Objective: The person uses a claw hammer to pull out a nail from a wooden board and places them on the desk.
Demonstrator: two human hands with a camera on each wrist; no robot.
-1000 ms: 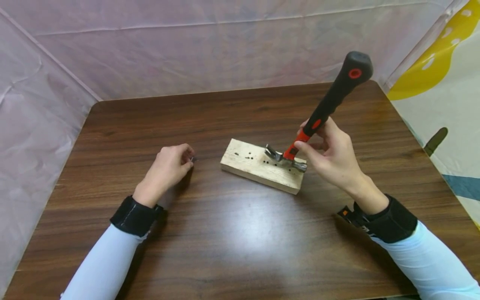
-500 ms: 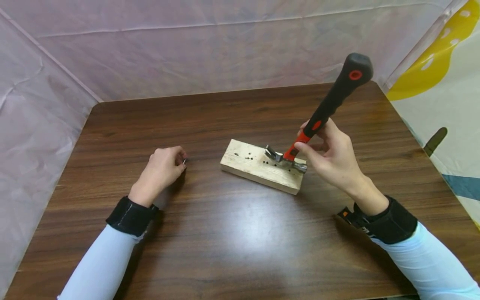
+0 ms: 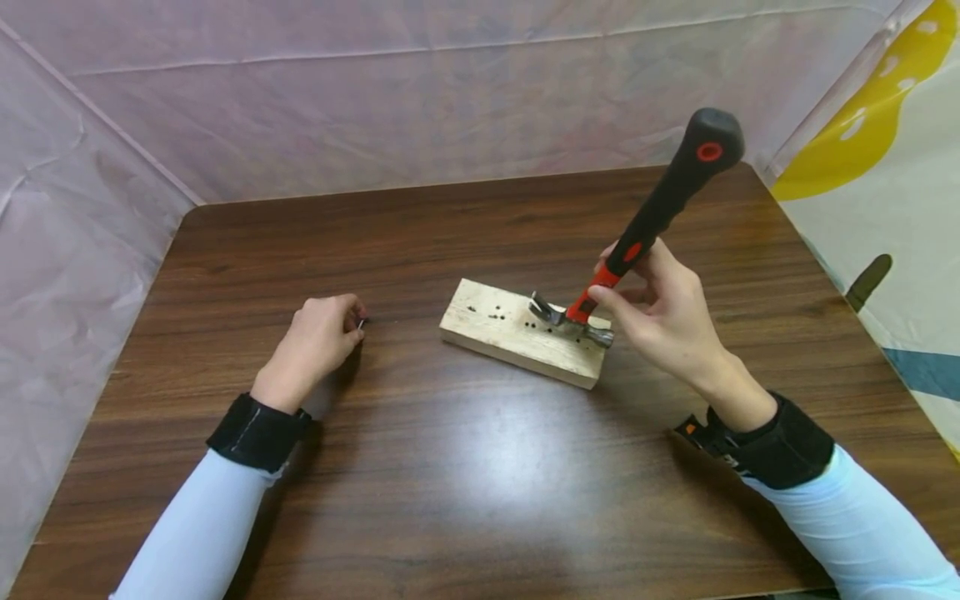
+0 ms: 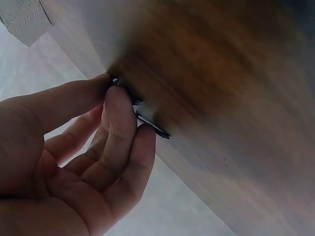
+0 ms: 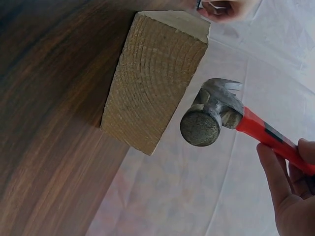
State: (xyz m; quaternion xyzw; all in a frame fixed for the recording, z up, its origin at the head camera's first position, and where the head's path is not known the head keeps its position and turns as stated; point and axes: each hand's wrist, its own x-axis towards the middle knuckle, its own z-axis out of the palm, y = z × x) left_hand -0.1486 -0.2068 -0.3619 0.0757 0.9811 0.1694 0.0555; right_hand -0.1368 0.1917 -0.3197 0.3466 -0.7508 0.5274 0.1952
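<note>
My left hand [image 3: 318, 337] is low over the left part of the table, its thumb and fingertips pinching a small dark nail. In the left wrist view the nail's pointed end [image 4: 165, 134] sticks out past the fingers; its middle is partly hidden. My right hand [image 3: 663, 312] grips a claw hammer [image 3: 667, 196] by the red neck, with the black grip end slanting up and away. The hammer's metal head is low over the right end of a pale wooden block [image 3: 510, 342]. From the right wrist view, a gap shows between the hammer's face [image 5: 200, 129] and the block.
Several dark spots [image 3: 498, 312] dot the top of the block. The brown wooden table [image 3: 420, 492] reaches back to a pale hanging sheet [image 3: 420, 108]. A patterned sheet with a yellow shape [image 3: 847, 142] hangs at the right edge.
My left hand has drawn back a little to the left, still pinching the nail. The right hand, the hammer and the block stay almost where they were.
</note>
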